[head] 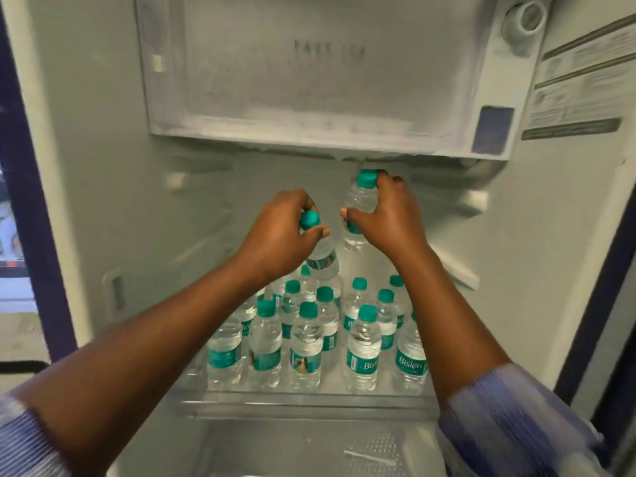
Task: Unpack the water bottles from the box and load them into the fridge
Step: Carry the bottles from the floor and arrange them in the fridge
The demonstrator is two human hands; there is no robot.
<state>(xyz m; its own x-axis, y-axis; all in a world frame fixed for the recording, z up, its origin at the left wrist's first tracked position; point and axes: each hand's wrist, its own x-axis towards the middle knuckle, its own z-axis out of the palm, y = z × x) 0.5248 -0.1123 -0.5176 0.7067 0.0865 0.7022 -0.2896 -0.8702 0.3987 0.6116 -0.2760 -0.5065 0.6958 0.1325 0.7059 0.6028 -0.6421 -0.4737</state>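
Observation:
I look into an open fridge (103, 201). My left hand (278, 235) grips a small clear water bottle (321, 258) by its teal-capped neck, tilted, above the back row. My right hand (389, 218) holds a second water bottle (358, 197) upright near its top, just under the freezer box. Several more teal-capped bottles (306, 342) stand in rows on the glass shelf (309, 395) below both hands. The box is out of sight.
A frosted freezer compartment (309, 70) hangs overhead, close above the right-hand bottle. Shelf rails (471, 201) line the side walls. A clear crisper drawer (309, 445) sits under the shelf. The fridge door edge (592, 287) is at the right.

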